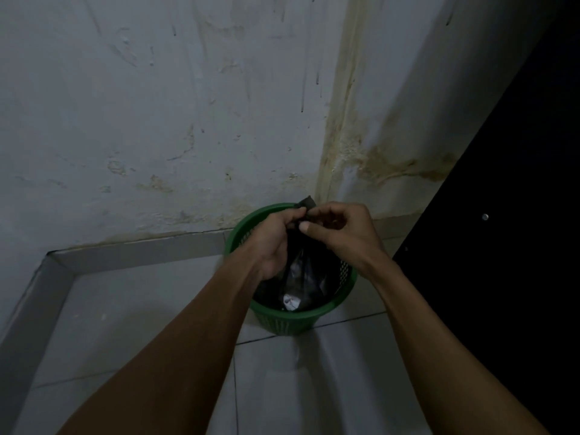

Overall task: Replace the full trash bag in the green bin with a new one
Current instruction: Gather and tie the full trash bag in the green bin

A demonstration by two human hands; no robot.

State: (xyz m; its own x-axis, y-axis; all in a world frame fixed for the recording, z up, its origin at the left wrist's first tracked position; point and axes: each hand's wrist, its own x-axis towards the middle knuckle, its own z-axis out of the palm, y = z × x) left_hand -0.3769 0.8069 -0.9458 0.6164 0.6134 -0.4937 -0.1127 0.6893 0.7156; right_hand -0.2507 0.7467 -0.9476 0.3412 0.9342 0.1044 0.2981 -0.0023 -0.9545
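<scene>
Now, setting: the pale stained wall (157, 120) is meeting in a corner, and the tiled floor (329, 387) is running out beneath it, with a dark panel (518, 215) closing off the right side.
Bin: the green bin (301, 318) is standing on the floor, tucked near that corner, its mesh wall showing at the front.
Bag: the black trash bag (306, 274) is sitting inside the bin, its body filling the bin while its neck is rising straight up out of the rim, so the long axis is running vertical, bin floor to hands.
Key relation: both hands are meeting directly above the bin at the gathered neck, the bag hanging right below them; I judge a straight upward lift is what will free it.
Left hand: the left hand (276, 243) is curling round the neck from the left, fingers wrapped on the plastic.
Right hand: the right hand (339, 230) is pinching the top of the neck, thumb pointing leftward.
Bag tip: a small tail of plastic (307, 203) is poking up just above the fingers.
Stage: I judge the neck is being tied or twisted; no new bag is in view.
</scene>
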